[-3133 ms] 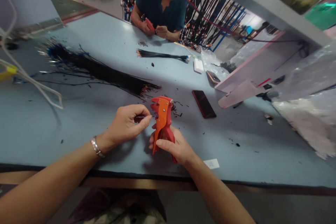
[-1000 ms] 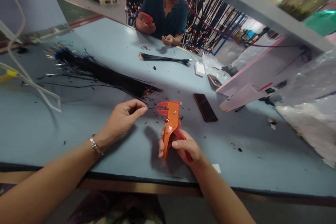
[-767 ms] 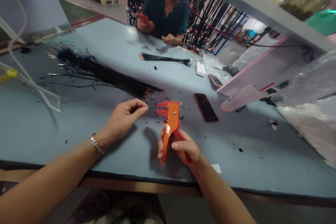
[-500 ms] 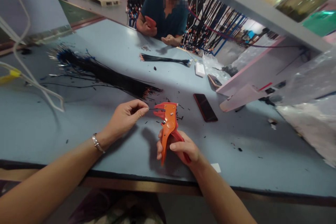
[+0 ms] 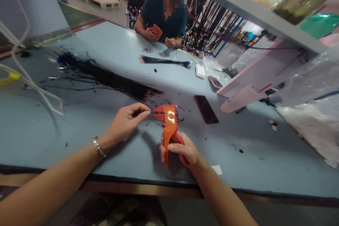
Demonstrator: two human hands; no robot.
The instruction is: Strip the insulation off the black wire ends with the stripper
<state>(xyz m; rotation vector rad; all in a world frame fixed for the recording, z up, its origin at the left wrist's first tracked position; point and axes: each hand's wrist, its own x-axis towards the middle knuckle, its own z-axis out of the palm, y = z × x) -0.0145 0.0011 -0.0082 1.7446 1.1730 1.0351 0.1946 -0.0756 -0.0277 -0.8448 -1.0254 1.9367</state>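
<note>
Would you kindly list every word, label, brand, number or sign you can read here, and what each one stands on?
There is no readable text anywhere in the picture.
Orange-and-red hand tool: no legible brand or lettering.
Red-edged phone: no legible text on its dark screen.
White slip: any print is too blurred to read.
White box: any marking is too small to read.

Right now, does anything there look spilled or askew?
Mildly: short black scraps lie scattered on the table near the orange-and-red pliers in the right hand, untidy like spilled offcuts. A few stray wires stick out from the black bundle instead of lying along it. Nothing looks clearly damaged.
</note>
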